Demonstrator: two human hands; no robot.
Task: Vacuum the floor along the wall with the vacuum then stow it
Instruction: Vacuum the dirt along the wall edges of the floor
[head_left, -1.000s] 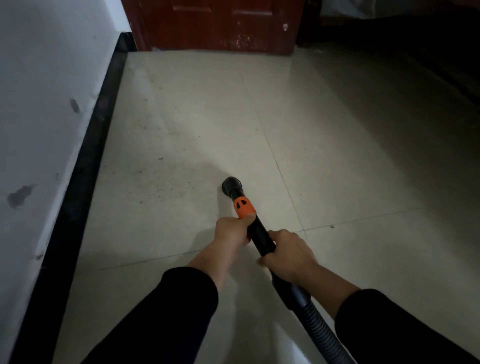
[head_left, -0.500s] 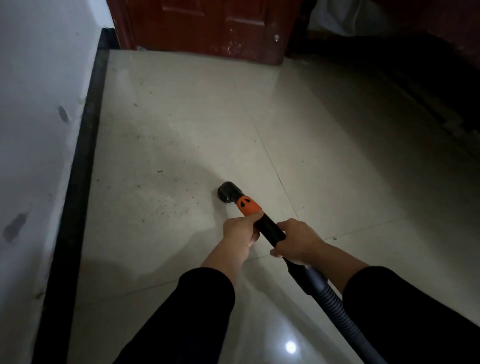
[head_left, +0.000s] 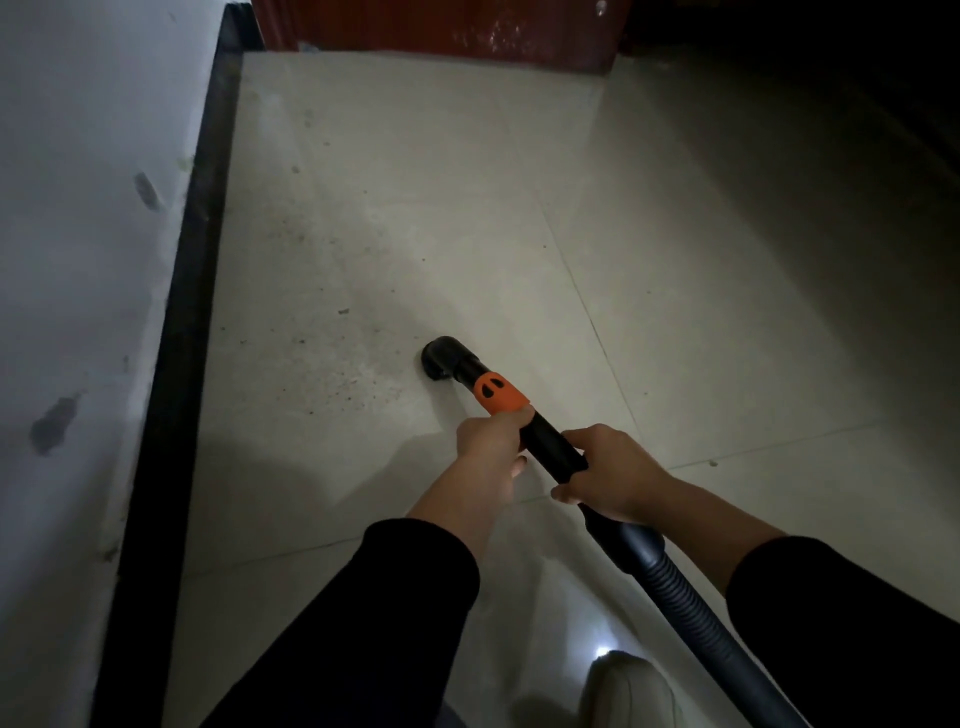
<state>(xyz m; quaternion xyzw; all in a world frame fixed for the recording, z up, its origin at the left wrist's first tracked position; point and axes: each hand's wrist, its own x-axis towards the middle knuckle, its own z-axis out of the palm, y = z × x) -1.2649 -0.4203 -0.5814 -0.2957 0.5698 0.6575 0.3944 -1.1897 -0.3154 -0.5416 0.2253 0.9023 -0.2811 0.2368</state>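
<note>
At nine o'clock a pale wall (head_left: 78, 260) runs along a black skirting board (head_left: 176, 364). Specks of dirt (head_left: 332, 374) lie on the tiled floor (head_left: 467, 208) between the board and the vacuum nozzle (head_left: 441, 358), which sits on the tile near the centre. The left hand (head_left: 493, 441) is wrapped around the black tube (head_left: 550, 447) just below its orange collar (head_left: 498, 395). The right hand (head_left: 613, 478) is closed around the same tube at four o'clock of the left. The ribbed hose (head_left: 696, 613) trails to five o'clock, past a pale shoe (head_left: 628, 691).

glossy tiled floor (head_left: 467, 182), ribbed plastic hose (head_left: 691, 613)
</note>
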